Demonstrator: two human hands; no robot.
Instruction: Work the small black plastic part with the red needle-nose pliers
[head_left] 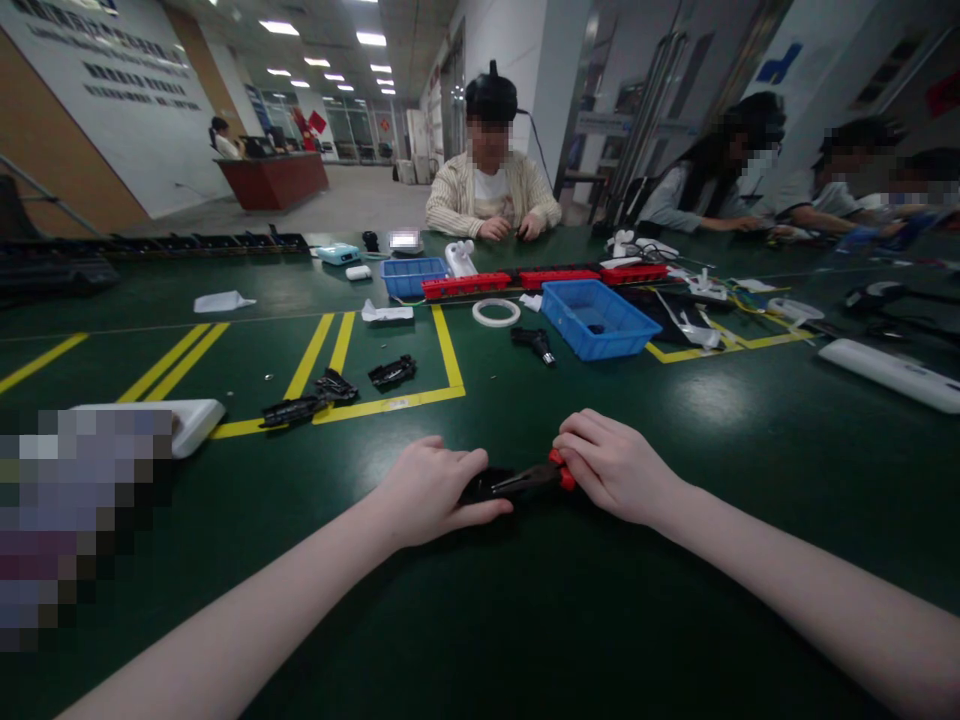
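Note:
My right hand (619, 468) is closed around the red handles of what look like long-nose pliers (529, 482). Their dark jaws point left, toward my other hand. Thumb and fingers of my left hand (439, 490) grip a black plastic part (480, 488) at the jaw end; its outline blends into the dark table, and I cannot tell whether the jaws bite on it. Beyond my left hand lie black plastic pieces (296, 410), and another black piece (392, 372) rests inside the yellow tape lines.
A blue bin (600, 320) stands ahead, with a black handle-shaped piece (534, 345) and a white ring (496, 313) to its left. Red strips (555, 283) run behind. A white device (892, 375) lies right, a blurred-out screen left. A person (493, 190) sits opposite; others sit right.

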